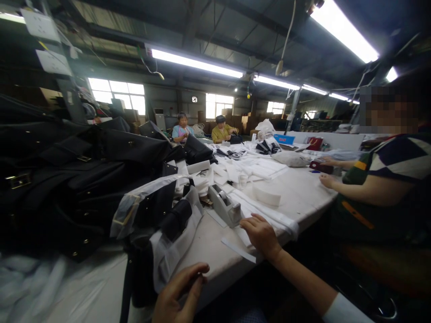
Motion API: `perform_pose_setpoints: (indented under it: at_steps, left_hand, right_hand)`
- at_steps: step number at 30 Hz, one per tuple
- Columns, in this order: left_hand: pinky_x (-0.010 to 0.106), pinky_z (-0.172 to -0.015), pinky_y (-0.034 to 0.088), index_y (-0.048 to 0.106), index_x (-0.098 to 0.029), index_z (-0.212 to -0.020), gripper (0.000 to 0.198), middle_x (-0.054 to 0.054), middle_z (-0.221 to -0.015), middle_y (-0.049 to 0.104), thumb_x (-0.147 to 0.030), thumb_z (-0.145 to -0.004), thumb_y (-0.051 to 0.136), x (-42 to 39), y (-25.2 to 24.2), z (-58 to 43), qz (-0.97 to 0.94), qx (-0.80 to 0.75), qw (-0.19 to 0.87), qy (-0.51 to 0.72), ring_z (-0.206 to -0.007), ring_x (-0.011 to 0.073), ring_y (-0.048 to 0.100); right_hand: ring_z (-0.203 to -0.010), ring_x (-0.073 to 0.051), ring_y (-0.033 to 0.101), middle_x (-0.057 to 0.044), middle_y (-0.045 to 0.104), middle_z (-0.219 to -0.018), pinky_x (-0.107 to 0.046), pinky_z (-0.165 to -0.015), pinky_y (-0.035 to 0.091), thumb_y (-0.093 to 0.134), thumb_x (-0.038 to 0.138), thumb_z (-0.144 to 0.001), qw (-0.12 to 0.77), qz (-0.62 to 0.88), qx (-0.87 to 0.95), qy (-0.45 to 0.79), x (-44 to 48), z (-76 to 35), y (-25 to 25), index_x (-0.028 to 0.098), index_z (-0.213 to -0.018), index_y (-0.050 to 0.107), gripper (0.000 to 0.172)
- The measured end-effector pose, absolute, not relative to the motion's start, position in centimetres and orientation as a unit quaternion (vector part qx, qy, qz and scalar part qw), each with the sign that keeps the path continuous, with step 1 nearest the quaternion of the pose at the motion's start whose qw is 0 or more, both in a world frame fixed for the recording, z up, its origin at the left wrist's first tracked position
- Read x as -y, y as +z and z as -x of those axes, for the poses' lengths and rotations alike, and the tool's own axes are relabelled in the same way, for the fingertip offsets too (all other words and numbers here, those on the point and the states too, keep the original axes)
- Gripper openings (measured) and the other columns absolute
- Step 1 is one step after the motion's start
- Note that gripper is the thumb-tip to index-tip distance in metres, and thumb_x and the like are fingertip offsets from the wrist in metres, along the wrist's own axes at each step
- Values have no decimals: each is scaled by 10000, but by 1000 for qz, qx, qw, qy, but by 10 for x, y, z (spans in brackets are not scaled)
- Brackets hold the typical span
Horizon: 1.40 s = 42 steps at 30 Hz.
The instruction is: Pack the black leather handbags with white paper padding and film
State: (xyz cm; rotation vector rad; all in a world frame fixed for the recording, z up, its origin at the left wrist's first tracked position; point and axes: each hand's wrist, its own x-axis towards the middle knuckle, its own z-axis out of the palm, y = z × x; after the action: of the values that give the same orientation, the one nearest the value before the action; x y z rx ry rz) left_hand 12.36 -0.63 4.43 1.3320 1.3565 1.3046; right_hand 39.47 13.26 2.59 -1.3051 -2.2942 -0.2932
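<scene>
A grey tape dispenser sits on the white table, its cutter end toward me. My right hand reaches to that end, fingers slightly bent and apart, tips at or just beside the cutter. Whether they touch tape is not visible. Low in front, my left hand has thumb and forefinger drawn together in a pinch; anything between the tips is too small to name. Just beyond it lies a black bag with a strap in white wrapping. A white strip lies by the table edge.
Black bags with gold buckles are heaped at the left. White paper pieces cover the table's middle. At the right stands a co-worker handling a dark red item; two other people sit at the far end.
</scene>
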Motion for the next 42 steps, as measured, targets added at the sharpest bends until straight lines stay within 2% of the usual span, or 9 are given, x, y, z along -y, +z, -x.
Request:
perform_pose_setpoints:
  at_steps: [8, 16, 19, 25, 29, 34, 38, 40, 42]
  left_hand:
    - [367, -890, 539, 698, -303, -1135, 350, 72, -1195, 701, -500, -868, 585, -32, 35, -140, -593, -516, 364, 499, -1036, 256, 676]
    - [431, -1130, 353, 466, -266, -1415, 562, 65, -1471, 507, -436, -892, 580, -61, 64, -154, -678, -467, 289, 489, -1370, 251, 437]
    - [372, -1092, 380, 586, -245, -1320, 475, 62, -1354, 621, -402, -873, 617, -66, 72, -154, -663, -449, 356, 482, -1278, 257, 535]
    - [258, -660, 480, 766, -165, -793, 311, 53, -784, 767, -458, -821, 666, -71, 53, -147, -563, -453, 509, 467, -760, 222, 691]
    - [247, -654, 480, 749, -156, -845, 346, 59, -821, 772, -488, -751, 728, -78, 36, -142, -475, -484, 523, 517, -777, 215, 697]
    - [300, -764, 535, 741, -143, -921, 475, 101, -917, 775, -567, -707, 744, -79, 27, -138, -395, -492, 536, 561, -851, 245, 726]
    - [349, -800, 571, 728, -149, -1013, 575, 141, -1042, 760, -629, -696, 732, -59, 25, -138, -325, -495, 559, 580, -953, 281, 724]
    - [333, -777, 581, 737, -156, -989, 567, 140, -1051, 760, -588, -628, 810, -43, 26, -137, -259, -481, 598, 587, -961, 284, 724]
    - [308, -742, 586, 749, -169, -945, 566, 128, -1028, 768, -531, -533, 887, -27, 27, -133, -190, -466, 632, 590, -924, 277, 734]
  right_hand:
    - [-946, -218, 655, -76, 729, -979, -354, -945, 461, 447, 217, -993, 369, 460, 798, -122, -126, -390, 56, 200, -950, 671, 229]
    - [-784, -149, 665, -20, 715, -867, -227, -722, 481, 498, 233, -977, 378, 387, 833, 115, -96, -353, 116, 221, -962, 661, 164]
    - [-753, -133, 662, 6, 719, -832, -214, -714, 478, 570, 234, -940, 365, 378, 827, 199, -98, -341, 126, 215, -908, 685, 120]
    - [-726, -144, 670, -6, 709, -818, -238, -692, 516, 676, 312, -850, 413, 409, 744, 329, -115, -328, 109, 191, -916, 668, 138]
    - [-783, -162, 686, -24, 710, -892, -261, -703, 538, 709, 342, -807, 414, 424, 705, 391, -118, -320, 73, 198, -1122, 574, 372]
    - [-647, -156, 677, -22, 697, -736, -235, -587, 520, 664, 301, -828, 335, 478, 715, 385, -134, -314, 41, 151, -873, 636, 159]
    - [-605, -174, 664, -31, 687, -684, -265, -584, 516, 671, 191, -800, 330, 527, 720, 309, -176, -310, 36, 131, -867, 683, 91]
    - [-655, -220, 684, -50, 705, -699, -319, -644, 535, 738, 119, -710, 319, 535, 730, 280, -193, -302, 38, 127, -919, 710, 211]
    - [-892, -291, 695, -119, 739, -934, -399, -804, 533, 755, 75, -674, 329, 534, 740, 243, -198, -291, 42, 138, -1083, 696, 418]
